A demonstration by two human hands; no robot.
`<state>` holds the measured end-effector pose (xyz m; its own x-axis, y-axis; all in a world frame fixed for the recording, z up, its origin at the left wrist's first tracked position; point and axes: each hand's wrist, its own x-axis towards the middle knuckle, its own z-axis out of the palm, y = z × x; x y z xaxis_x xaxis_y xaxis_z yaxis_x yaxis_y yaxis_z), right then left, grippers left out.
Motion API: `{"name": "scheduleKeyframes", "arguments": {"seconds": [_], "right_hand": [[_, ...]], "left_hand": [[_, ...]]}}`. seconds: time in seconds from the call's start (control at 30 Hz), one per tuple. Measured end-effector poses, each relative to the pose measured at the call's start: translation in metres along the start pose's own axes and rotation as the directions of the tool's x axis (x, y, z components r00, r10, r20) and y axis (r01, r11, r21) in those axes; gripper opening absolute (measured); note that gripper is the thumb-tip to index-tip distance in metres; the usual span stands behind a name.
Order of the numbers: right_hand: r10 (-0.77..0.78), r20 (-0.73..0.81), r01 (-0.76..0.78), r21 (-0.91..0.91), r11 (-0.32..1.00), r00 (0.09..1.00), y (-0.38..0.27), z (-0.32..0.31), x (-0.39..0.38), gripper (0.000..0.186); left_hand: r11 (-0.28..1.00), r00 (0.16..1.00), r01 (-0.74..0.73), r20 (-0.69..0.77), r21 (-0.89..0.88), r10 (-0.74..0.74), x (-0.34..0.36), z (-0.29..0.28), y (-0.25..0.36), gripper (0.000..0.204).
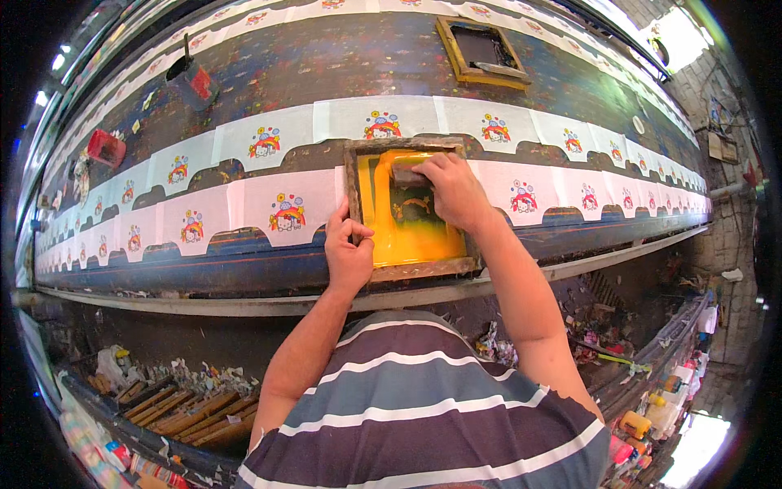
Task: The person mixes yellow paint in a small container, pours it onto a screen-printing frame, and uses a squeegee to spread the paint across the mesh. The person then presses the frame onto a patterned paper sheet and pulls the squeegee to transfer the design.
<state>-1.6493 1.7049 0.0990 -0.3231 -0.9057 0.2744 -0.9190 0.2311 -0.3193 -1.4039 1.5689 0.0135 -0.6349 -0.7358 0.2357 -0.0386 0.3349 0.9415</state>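
Note:
A wooden-framed printing screen [423, 270] lies on the long table in front of me, over the near row of white cloth pieces. Yellow ink [419, 244] covers much of its mesh, thickest along the left, far and near sides. Through the thinner middle a rainbow-shaped design shows. My left hand [349, 248] is closed on the screen's left edge, fingers curled against the wood. In the far part of the screen, my right hand [454, 191] grips a small dark squeegee [405, 174], whose lower edge meets the ink.
Rows of white cloth pieces [379, 110] with colourful prints run along the table. Farther back sit another framed screen [521, 77], an ink-stained pot [194, 85] and a red container [106, 148]. A metal rail [570, 269] borders the near edge; wooden frames [187, 416] lie below left.

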Motion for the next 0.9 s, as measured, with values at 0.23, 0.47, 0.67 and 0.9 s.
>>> {"name": "scheduleKeyframes", "arguments": {"seconds": [0.23, 0.47, 0.67, 0.9], "right_hand": [[-0.063, 0.023, 0.062, 0.013, 0.998, 0.998, -0.055, -0.007, -0.07, 0.048], [-0.029, 0.047, 0.024, 0.102, 0.994, 0.998, -0.083, -0.015, -0.105, 0.048], [-0.02, 0.032, 0.012, 0.24, 0.971, 0.999, -0.083, -0.023, -0.126, 0.047], [0.436, -0.358, -0.286, 0.402, 0.87, 0.826, -0.034, -0.025, -0.181, 0.038]], "left_hand": [[1.0, 1.0, 0.0, 0.002, 0.019, 0.0, -0.001, 0.0, 0.002, 0.017], [0.999, 1.0, 0.019, 0.009, 0.026, -0.019, 0.0, 0.0, 0.0, 0.016], [0.999, 0.999, 0.035, 0.012, 0.026, -0.035, 0.003, -0.003, 0.013, 0.017], [0.99, 0.994, -0.105, -0.008, 0.093, 0.106, -0.002, 0.024, 0.041, 0.021]]}}
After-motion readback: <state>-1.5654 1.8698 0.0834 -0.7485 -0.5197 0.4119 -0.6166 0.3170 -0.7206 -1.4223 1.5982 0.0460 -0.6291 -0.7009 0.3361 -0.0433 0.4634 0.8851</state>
